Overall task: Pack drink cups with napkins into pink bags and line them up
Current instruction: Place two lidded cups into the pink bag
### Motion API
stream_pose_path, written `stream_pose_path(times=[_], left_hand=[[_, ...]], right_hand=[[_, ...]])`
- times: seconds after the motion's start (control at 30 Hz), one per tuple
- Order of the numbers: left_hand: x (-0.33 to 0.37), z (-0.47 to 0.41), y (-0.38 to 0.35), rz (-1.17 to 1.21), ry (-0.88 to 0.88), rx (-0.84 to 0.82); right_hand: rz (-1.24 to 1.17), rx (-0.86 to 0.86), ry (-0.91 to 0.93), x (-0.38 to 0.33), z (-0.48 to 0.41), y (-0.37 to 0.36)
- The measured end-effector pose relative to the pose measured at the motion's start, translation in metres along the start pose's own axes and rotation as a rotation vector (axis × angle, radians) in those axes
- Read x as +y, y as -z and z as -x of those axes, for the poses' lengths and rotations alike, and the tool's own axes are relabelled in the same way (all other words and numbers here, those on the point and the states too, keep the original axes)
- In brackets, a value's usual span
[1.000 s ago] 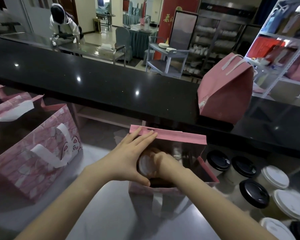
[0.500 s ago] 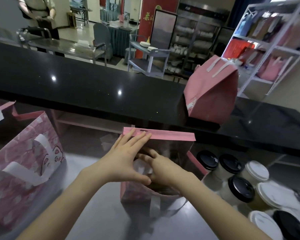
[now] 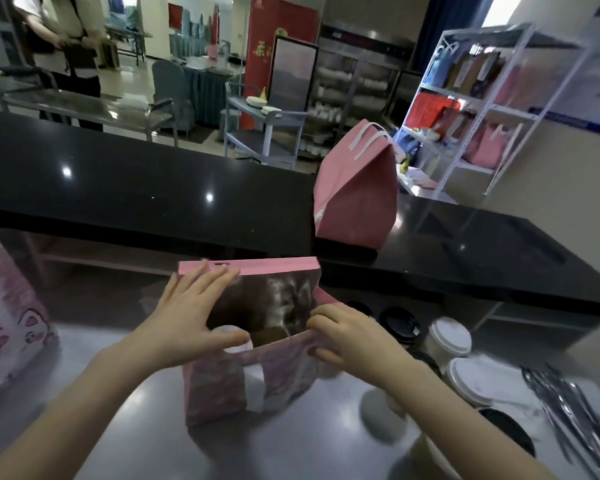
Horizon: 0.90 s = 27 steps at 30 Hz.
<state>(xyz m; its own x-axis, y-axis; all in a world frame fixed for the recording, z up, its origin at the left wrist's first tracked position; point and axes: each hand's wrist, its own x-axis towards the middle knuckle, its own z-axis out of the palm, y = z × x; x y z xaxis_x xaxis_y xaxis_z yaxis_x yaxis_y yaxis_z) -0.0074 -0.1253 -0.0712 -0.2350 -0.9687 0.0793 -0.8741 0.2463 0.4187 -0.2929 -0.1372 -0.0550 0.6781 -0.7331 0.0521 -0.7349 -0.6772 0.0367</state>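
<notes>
The pink bag (image 3: 215,389) stands on the worktop (image 3: 309,452) with a cup (image 3: 222,330) inside. The left hand (image 3: 194,313) lies flat-fingered across its mouth, and the right hand's (image 3: 347,334) grip pinches the near rim. Packing seems underway; closing and lining up likely follow.

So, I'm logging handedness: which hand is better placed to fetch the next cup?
Probably the right hand: the lidded cups stand just beyond it, right of the open bag. The left hand rests on the bag's left side, away from them.

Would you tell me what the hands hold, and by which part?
The right hand pinches the pink bag by its near rim; the left hand rests flat on its left side.
</notes>
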Motion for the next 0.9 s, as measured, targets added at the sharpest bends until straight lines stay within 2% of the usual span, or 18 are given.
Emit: stream_pose_path(times=[0.13,0.23,0.3,0.37,0.43,0.5,0.7,0.9], left_hand=[[0.021,-0.004,0.001,-0.053,0.049,0.050],[0.035,-0.008,0.004,-0.042,0.070,0.088],[0.043,-0.009,0.002,-0.072,0.091,0.070],[0.047,-0.009,-0.004,-0.125,0.107,0.034],[0.050,-0.007,-0.013,-0.169,0.121,-0.001],[0.053,-0.004,-0.022,-0.208,0.140,-0.009],[0.064,0.011,-0.035,-0.268,0.211,0.018],[0.066,0.019,-0.032,-0.225,0.204,0.037]], right_hand=[[-0.063,0.199,0.032,0.025,0.004,0.005],[-0.155,0.348,-0.093,0.059,0.014,0.000],[-0.197,0.272,-0.241,0.089,0.018,-0.009],[-0.125,0.046,-0.330,0.115,0.016,-0.024],[-0.040,-0.178,-0.327,0.132,0.010,-0.042],[-0.003,-0.285,-0.294,0.141,0.002,-0.060],[-0.020,-0.319,-0.229,0.150,-0.017,-0.086],[-0.206,-0.188,-0.161,0.139,-0.008,-0.057]])
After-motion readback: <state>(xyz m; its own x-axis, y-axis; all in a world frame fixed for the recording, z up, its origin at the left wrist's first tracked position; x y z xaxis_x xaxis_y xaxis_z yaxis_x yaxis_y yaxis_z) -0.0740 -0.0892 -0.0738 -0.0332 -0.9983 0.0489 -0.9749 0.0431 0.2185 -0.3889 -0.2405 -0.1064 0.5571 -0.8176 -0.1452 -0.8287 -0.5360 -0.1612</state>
